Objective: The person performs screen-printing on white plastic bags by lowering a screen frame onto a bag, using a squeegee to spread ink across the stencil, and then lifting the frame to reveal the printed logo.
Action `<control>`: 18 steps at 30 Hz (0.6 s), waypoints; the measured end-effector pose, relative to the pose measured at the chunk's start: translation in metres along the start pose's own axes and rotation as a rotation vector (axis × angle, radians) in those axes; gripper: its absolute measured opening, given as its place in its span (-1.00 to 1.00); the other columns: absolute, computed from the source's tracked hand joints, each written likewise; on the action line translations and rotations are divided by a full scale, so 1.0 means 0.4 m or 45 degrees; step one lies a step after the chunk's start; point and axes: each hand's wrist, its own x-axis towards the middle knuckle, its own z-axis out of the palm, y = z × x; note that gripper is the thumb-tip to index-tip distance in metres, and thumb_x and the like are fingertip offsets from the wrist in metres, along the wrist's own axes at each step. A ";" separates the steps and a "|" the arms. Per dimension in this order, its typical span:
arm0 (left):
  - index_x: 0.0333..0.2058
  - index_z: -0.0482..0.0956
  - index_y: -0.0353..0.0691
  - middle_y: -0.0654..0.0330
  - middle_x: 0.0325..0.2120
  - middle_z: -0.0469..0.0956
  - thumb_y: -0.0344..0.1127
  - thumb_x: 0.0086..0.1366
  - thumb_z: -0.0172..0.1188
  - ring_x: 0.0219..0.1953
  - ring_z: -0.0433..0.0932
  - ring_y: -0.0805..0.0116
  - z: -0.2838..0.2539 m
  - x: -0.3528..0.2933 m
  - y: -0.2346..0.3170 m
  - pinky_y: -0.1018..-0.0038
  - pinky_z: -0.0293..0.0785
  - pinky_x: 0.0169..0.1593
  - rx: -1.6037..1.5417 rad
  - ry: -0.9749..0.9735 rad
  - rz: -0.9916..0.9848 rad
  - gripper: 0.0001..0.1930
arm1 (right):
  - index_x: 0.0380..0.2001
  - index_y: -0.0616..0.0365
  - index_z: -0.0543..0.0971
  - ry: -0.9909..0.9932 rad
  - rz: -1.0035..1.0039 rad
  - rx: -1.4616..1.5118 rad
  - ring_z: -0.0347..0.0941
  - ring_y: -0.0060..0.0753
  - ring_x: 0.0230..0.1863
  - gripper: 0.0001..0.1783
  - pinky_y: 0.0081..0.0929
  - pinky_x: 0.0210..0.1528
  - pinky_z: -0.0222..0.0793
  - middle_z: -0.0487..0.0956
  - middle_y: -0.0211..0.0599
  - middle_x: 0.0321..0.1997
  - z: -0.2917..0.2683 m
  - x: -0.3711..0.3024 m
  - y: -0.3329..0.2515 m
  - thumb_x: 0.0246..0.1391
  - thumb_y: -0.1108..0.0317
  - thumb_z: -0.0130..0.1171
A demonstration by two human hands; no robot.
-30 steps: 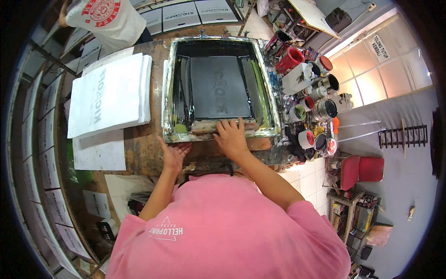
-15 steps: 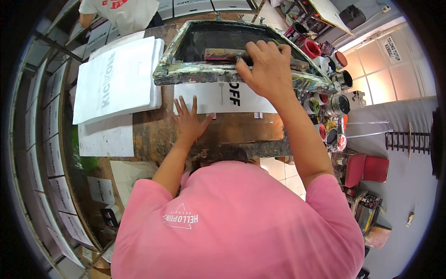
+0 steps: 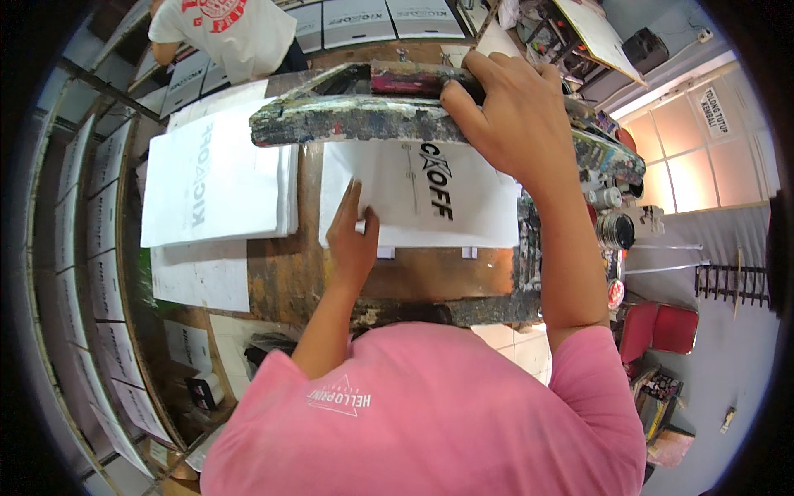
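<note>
My right hand (image 3: 519, 120) is closed around the near bar of a paint-crusted screen printing frame (image 3: 356, 121), which is tilted up off the table. Its fingers also reach over the squeegee (image 3: 418, 80) lying inside the frame; how far they grip it is hidden. Below the raised bar lies a white sheet (image 3: 484, 194) with bold black lettering, its far part covered by the frame. At the sheet's left side, my left hand (image 3: 354, 238) has its fingers stretched forward and thumb apart, over or touching the surface; contact cannot be made out.
A stack of white printed sheets (image 3: 248, 186) lies left of the frame on the stained table (image 3: 438, 277). Ink pots (image 3: 614, 231) crowd the right edge. Shelves of printed sheets (image 3: 112, 240) line the left. Beyond the table stands another person (image 3: 227, 37). A red chair (image 3: 657, 328) is at right.
The frame's near bar has risen and tilted up with my right hand, uncovering more of the lettered sheet. My left hand has moved from the table beside the sheet onto its left side.
</note>
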 end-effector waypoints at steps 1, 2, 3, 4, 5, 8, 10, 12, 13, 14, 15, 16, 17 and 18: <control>0.32 0.45 -0.28 -0.12 0.20 0.55 -0.50 0.33 0.22 0.05 0.68 0.06 -0.029 -0.009 0.008 0.33 0.68 -0.09 -0.034 -0.016 -0.058 -0.44 | -0.34 0.16 0.66 -0.012 0.002 -0.004 0.58 -0.04 -0.22 -0.54 0.01 -0.06 0.24 0.65 -0.17 -0.38 0.001 0.018 0.010 0.18 -0.05 0.07; 0.33 0.43 -0.26 -0.10 0.21 0.55 -0.54 0.32 0.21 0.01 0.68 0.15 -0.045 -0.013 -0.022 0.38 0.67 -0.13 -0.068 0.036 -0.080 -0.41 | -0.35 0.16 0.66 -0.032 0.005 -0.006 0.58 -0.04 -0.22 -0.54 0.01 -0.05 0.24 0.65 -0.16 -0.38 -0.003 0.032 0.016 0.18 -0.05 0.07; 0.35 0.42 -0.24 -0.09 0.22 0.55 -0.58 0.30 0.21 -0.04 0.69 0.24 -0.070 -0.019 -0.074 0.43 0.65 -0.16 -0.101 0.092 -0.106 -0.39 | -0.36 0.17 0.65 -0.054 0.004 -0.005 0.58 -0.03 -0.23 -0.54 0.02 -0.04 0.24 0.65 -0.15 -0.37 -0.006 0.043 0.020 0.17 -0.05 0.07; 0.37 0.41 -0.22 -0.07 0.22 0.55 -0.61 0.29 0.20 -0.08 0.69 0.33 -0.102 -0.017 -0.117 0.49 0.64 -0.20 -0.138 0.145 -0.129 -0.36 | -0.37 0.17 0.65 -0.053 0.005 0.007 0.58 -0.02 -0.23 -0.54 0.03 -0.03 0.24 0.65 -0.14 -0.38 -0.006 0.050 0.026 0.17 -0.05 0.07; 0.38 0.39 -0.21 -0.03 0.24 0.53 -0.65 0.27 0.18 -0.15 0.65 0.43 -0.153 -0.006 -0.127 0.52 0.61 -0.22 -0.275 0.145 -0.296 -0.32 | -0.38 0.17 0.65 -0.050 0.010 0.019 0.58 -0.01 -0.24 -0.54 0.03 -0.03 0.25 0.65 -0.14 -0.38 -0.007 0.057 0.034 0.17 -0.04 0.07; 0.41 0.37 -0.19 0.05 0.26 0.52 -0.72 0.19 0.13 -0.32 0.50 0.58 -0.321 0.028 -0.236 0.59 0.48 -0.31 -0.078 0.176 -0.205 -0.24 | -0.40 0.17 0.64 -0.058 0.034 0.016 0.58 0.01 -0.23 -0.55 0.04 -0.01 0.26 0.64 -0.11 -0.40 -0.010 0.056 0.022 0.17 -0.02 0.07; 0.41 0.37 -0.18 0.08 0.24 0.53 -0.72 0.15 0.12 -0.35 0.47 0.60 -0.442 0.047 -0.313 0.60 0.46 -0.30 0.088 0.214 -0.065 -0.21 | -0.41 0.18 0.64 -0.060 0.028 0.035 0.58 0.02 -0.23 -0.55 0.04 -0.01 0.27 0.65 -0.09 -0.40 0.001 0.046 0.008 0.17 -0.02 0.07; 0.41 0.37 -0.16 0.13 0.24 0.54 -0.72 0.13 0.11 -0.39 0.42 0.61 -0.557 0.081 -0.419 0.59 0.45 -0.28 0.121 0.264 0.064 -0.19 | -0.42 0.19 0.64 -0.027 0.008 0.064 0.58 0.04 -0.22 -0.54 0.05 -0.01 0.28 0.65 -0.08 -0.40 -0.003 0.049 0.014 0.16 -0.03 0.07; 0.41 0.38 -0.17 0.14 0.25 0.53 -0.71 0.12 0.11 -0.34 0.46 0.58 -0.608 0.107 -0.452 0.58 0.45 -0.24 0.104 0.251 0.008 -0.20 | -0.47 0.19 0.63 -0.024 0.004 0.038 0.59 0.07 -0.22 -0.52 0.06 -0.03 0.30 0.65 -0.04 -0.39 -0.002 0.049 0.018 0.16 -0.04 0.08; 0.40 0.39 -0.18 0.15 0.26 0.52 -0.71 0.10 0.10 -0.29 0.49 0.55 -0.656 0.132 -0.482 0.58 0.46 -0.20 0.088 0.241 -0.050 -0.20 | -0.42 0.20 0.63 -0.052 0.006 0.011 0.59 0.08 -0.23 -0.52 0.06 -0.03 0.30 0.65 -0.04 -0.39 -0.002 0.050 0.022 0.16 -0.05 0.08; 0.40 0.40 -0.15 0.11 0.26 0.53 -0.69 0.10 0.11 -0.21 0.52 0.52 -0.705 0.156 -0.531 0.57 0.46 -0.15 0.097 0.280 -0.026 -0.20 | -0.36 0.20 0.63 -0.080 0.004 -0.012 0.59 0.10 -0.23 -0.52 0.06 -0.03 0.31 0.65 -0.03 -0.40 -0.004 0.050 0.024 0.16 -0.06 0.07; 0.40 0.40 -0.12 0.07 0.25 0.53 -0.67 0.11 0.11 -0.14 0.54 0.48 -0.749 0.177 -0.577 0.56 0.47 -0.11 0.109 0.316 -0.005 -0.20 | -0.31 0.21 0.63 -0.112 0.006 -0.031 0.59 0.11 -0.24 -0.51 0.05 -0.03 0.31 0.65 -0.03 -0.40 -0.004 0.047 0.026 0.17 -0.06 0.07; 0.40 0.41 -0.07 0.01 0.24 0.53 -0.63 0.14 0.13 -0.05 0.57 0.37 -0.782 0.207 -0.591 0.50 0.49 -0.03 0.245 0.277 -0.140 -0.22 | -0.22 0.21 0.63 -0.109 -0.011 -0.041 0.58 0.11 -0.20 -0.51 0.03 -0.01 0.31 0.65 -0.02 -0.36 -0.002 0.039 0.031 0.18 -0.05 0.07; 0.40 0.41 -0.02 -0.06 0.23 0.52 -0.57 0.18 0.17 0.01 0.58 0.23 -0.844 0.224 -0.644 0.41 0.49 0.04 0.429 0.301 -0.184 -0.25 | -0.14 0.21 0.64 -0.097 -0.040 -0.032 0.58 0.12 -0.17 -0.50 0.00 0.01 0.31 0.65 -0.01 -0.31 -0.004 0.040 0.032 0.18 -0.03 0.06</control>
